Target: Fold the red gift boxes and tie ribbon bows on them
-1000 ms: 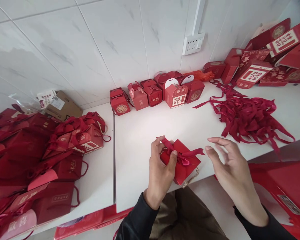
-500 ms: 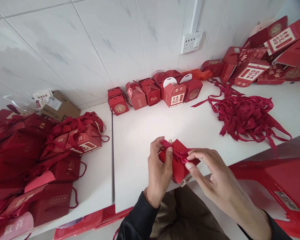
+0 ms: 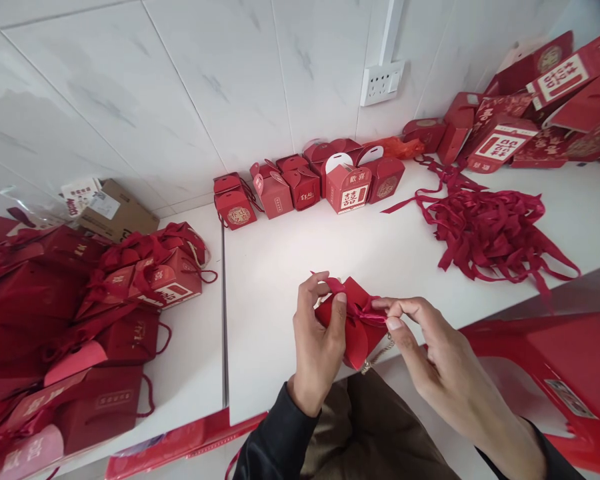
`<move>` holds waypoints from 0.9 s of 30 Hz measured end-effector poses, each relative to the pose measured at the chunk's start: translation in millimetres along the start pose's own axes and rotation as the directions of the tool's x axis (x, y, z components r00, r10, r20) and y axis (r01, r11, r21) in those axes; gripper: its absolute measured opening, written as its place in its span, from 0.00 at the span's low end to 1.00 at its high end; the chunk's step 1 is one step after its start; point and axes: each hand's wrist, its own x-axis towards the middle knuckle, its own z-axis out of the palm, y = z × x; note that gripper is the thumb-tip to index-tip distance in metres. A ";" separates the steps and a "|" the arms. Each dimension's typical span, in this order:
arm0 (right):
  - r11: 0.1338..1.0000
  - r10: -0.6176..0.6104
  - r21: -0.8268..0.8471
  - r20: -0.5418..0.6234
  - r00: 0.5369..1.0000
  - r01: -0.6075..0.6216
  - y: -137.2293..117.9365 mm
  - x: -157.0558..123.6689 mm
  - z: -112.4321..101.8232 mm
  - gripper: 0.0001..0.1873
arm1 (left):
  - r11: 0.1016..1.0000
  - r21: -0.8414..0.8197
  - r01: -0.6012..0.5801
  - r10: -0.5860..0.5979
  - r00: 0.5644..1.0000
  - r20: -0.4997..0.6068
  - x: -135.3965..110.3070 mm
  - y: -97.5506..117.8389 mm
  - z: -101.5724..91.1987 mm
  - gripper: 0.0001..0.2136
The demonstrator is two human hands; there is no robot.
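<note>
A small red gift box (image 3: 356,341) with a twisted cream cord handle (image 3: 380,355) is held over the table's front edge. A dark red satin ribbon (image 3: 363,311) is tied in a bow across its top. My left hand (image 3: 321,340) grips the box's left side, thumb on top, with one ribbon end by its fingers. Thumb and forefinger of my right hand (image 3: 420,333) pinch a ribbon loop at the right of the knot. The box's underside is hidden.
Several red boxes (image 3: 306,187) line the wall. A heap of loose red ribbons (image 3: 485,230) lies right, before piled boxes (image 3: 505,143). Ribboned boxes (image 3: 110,400) crowd the left table, near a cardboard carton (image 3: 117,210). A red plastic stool (image 3: 570,353) stands at right.
My right fingers have closed on the ribbon and drawn it slightly right. The loop is stretched further from the knot. My left hand keeps its hold on the box.
</note>
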 end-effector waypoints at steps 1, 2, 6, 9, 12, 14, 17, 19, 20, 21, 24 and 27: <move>1.000 0.009 0.008 0.005 1.000 -0.009 0.3 -0.5 0.5 0.11 | 1.000 -0.001 -0.002 0.002 1.000 -0.009 0.2 0.8 -0.4 0.11; 1.000 0.018 0.015 0.008 1.000 -0.018 0.7 -1.0 1.2 0.12 | 1.000 -0.011 -0.003 0.003 1.000 -0.007 0.3 1.2 -1.4 0.11; 0.997 0.057 0.042 0.023 0.998 -0.058 2.9 -2.1 4.1 0.12 | 0.993 -0.116 0.010 -0.001 0.997 0.072 -0.6 -0.3 -8.6 0.15; 0.995 0.078 0.060 0.029 0.997 -0.080 4.3 -3.3 5.5 0.12 | 0.993 -0.114 0.009 0.001 0.996 0.086 -2.0 -2.1 -13.5 0.16; 0.990 0.112 0.082 0.026 0.993 -0.114 5.0 -4.0 5.5 0.11 | 0.997 -0.078 0.011 -0.006 0.997 0.072 -3.9 -3.1 -14.6 0.15; 0.983 0.152 0.105 0.017 0.988 -0.152 4.9 -3.1 5.2 0.12 | 0.997 -0.069 0.023 -0.019 0.998 0.061 -5.4 -3.6 -13.5 0.14; 0.970 0.200 0.143 0.001 0.980 -0.198 3.7 0.1 5.4 0.13 | 0.995 -0.095 0.037 -0.035 0.999 0.018 -7.2 -4.7 -10.0 0.11; 0.964 0.222 0.147 -0.002 0.975 -0.219 2.7 2.1 6.3 0.14 | 0.990 -0.134 0.034 -0.037 0.999 -0.018 -7.9 -5.8 -7.4 0.10; 0.963 0.230 0.145 0.001 0.973 -0.228 2.3 2.6 7.0 0.15 | 0.988 -0.152 0.029 -0.035 0.999 -0.035 -8.1 -6.2 -6.4 0.09; 0.962 0.236 0.141 0.003 0.972 -0.234 2.1 2.8 7.8 0.15 | 0.986 -0.163 0.025 -0.033 0.998 -0.045 -8.4 -6.4 -5.9 0.08; 0.965 0.229 0.132 -0.011 0.973 -0.225 3.1 1.2 10.8 0.17 | 0.993 -0.112 0.024 -0.031 0.997 -0.064 -9.5 -5.7 -8.0 0.06; 0.975 0.203 0.099 -0.025 0.979 -0.199 5.9 -1.8 14.7 0.15 | 1.000 0.026 0.002 0.000 0.996 -0.085 -11.5 -3.5 -14.9 0.06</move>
